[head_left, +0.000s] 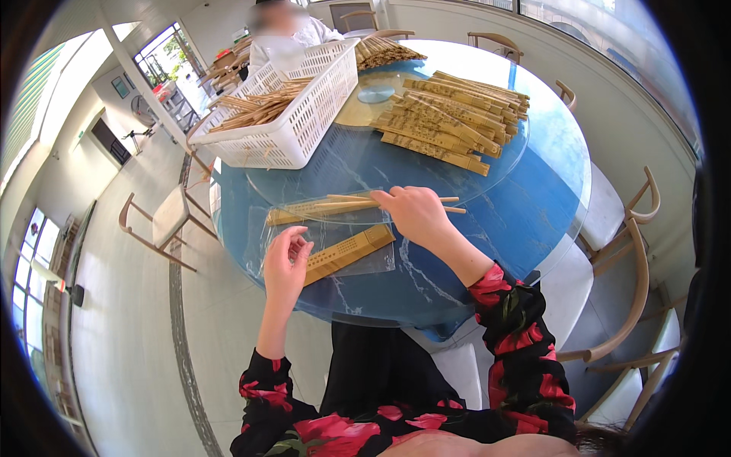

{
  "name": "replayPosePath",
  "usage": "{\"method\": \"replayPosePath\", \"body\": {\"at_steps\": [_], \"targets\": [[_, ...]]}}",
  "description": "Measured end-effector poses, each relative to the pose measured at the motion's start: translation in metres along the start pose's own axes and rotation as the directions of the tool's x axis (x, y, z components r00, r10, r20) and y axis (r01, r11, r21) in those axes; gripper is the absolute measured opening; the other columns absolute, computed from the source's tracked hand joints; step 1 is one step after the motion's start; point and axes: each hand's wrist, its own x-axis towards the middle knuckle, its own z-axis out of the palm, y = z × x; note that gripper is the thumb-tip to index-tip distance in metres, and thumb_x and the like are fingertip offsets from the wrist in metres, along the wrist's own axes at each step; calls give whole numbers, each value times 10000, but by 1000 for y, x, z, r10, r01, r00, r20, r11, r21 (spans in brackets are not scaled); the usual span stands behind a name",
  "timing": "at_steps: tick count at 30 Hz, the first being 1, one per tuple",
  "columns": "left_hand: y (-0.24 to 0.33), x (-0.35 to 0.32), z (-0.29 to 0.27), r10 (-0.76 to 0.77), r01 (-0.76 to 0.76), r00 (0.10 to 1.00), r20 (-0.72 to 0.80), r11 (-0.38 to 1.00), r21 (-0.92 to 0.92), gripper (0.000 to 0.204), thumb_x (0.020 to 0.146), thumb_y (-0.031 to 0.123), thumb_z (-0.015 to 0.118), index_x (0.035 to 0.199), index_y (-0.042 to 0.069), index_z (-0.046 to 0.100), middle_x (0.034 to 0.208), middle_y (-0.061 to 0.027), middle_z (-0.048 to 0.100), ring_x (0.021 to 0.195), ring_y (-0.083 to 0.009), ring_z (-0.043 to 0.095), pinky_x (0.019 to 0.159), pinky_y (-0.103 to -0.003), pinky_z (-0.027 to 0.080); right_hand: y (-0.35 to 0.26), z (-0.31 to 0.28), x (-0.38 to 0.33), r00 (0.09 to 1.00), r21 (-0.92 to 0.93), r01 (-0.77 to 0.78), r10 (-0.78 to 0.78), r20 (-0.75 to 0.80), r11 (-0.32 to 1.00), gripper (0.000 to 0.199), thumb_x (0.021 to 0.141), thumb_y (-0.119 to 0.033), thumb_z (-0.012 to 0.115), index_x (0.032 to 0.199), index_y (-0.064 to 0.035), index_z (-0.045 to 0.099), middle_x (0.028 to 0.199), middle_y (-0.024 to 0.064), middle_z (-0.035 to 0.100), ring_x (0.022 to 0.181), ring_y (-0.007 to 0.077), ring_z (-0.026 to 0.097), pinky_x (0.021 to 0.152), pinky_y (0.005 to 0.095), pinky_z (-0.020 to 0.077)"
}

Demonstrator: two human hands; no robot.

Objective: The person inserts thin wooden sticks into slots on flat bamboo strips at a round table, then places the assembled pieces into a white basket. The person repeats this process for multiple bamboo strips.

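1. Two slim wooden chopsticks lie nearly side by side in the right hand, above the near part of the round blue counter; their ends show on both sides of the fist.
2. The right fingers are closed on that pair, knuckles upward.
3. The left hand is raised at the counter's near edge, its fingers curled, with a narrow gap to the thumb; whether they pinch any clear film is hard to tell from here.
4. Just right of the left hand, a printed tan paper sleeve lies slanted, its far end toward the right hand.
5. A second tan sleeve lies beyond it, partly beneath the chopsticks in this view.
6. Clear plastic film spreads around both sleeves, glossy and creased.
7. Farther back on the left stands a white slatted plastic basket, with many loose chopsticks inside.
8. To the basket's right, a layered pile of printed sleeves fans across the counter.
9. Behind the basket sits another person in a pale top.
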Motion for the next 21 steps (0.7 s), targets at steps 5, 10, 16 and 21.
{"method": "replayPosePath", "body": {"at_steps": [5, 10, 16, 21], "targets": [[15, -13, 17, 207, -237, 962, 177, 956, 171, 182, 801, 52, 748, 976, 51, 695, 977, -75, 662, 968, -282, 602, 848, -374, 486, 23, 0, -1, 998, 78, -66, 67, -21, 995, 358, 854, -50, 613, 1193, -146, 678, 931, 41, 598, 987, 236, 604, 804, 378, 503], [26, -14, 32, 239, -279, 954, 183, 930, 240, 286, 761, 101, 780, 1029, 52, 693, 1037, -69, 658, 1004, -303, 582, 892, -395, 473, 24, 5, -1, 998, 124, -34, 40, -45, 992, 325, 853, -38, 611, 1140, -142, 721, 949, 39, 561, 988, 236, 555, 845, 365, 485], [19, -12, 44, 226, -267, 961, 161, 911, 315, 336, 747, 106, 783, 1066, 48, 693, 1045, -70, 658, 1007, -311, 566, 894, -400, 470, 24, 4, -1, 997, 179, -31, 44, -70, 983, 270, 863, -113, 670, 1123, -125, 742, 922, 34, 558, 941, 230, 546, 824, 354, 470], [19, -11, 43, 205, -245, 966, 159, 923, 298, 337, 729, 91, 785, 1049, 47, 692, 1039, -69, 660, 995, -309, 563, 892, -396, 466, 24, 4, 1, 996, 159, -14, 28, -87, 987, 253, 864, -131, 682, 1108, -123, 748, 912, 33, 558, 937, 228, 548, 822, 359, 472]]}}
